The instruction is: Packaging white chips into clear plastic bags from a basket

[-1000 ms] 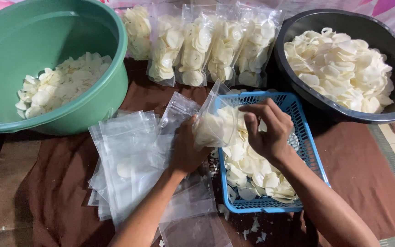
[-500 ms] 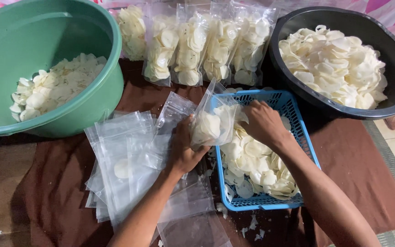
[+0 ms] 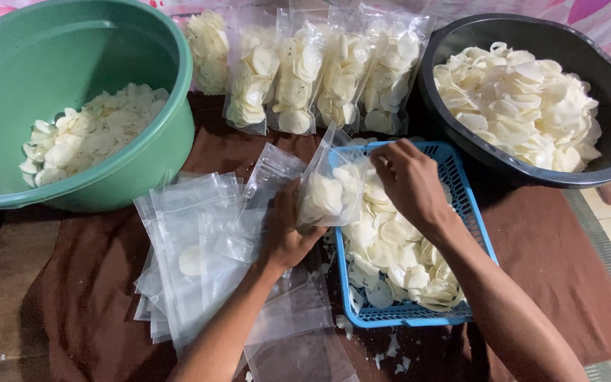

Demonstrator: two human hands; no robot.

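My left hand grips a clear plastic bag partly filled with pale round chips, holding it open at the left rim of a blue slotted basket. My right hand hovers over the basket's far end beside the bag's mouth, fingers pinched together on a few chips. The basket holds a heap of the same pale chips.
A green basin with chips sits far left; a black basin heaped with chips sits far right. Several filled bags lean in a row at the back. A stack of empty clear bags lies on the brown cloth.
My right hand dipped into the basket's chips, then rose again toward the bag's mouth. My left hand kept the bag in place.
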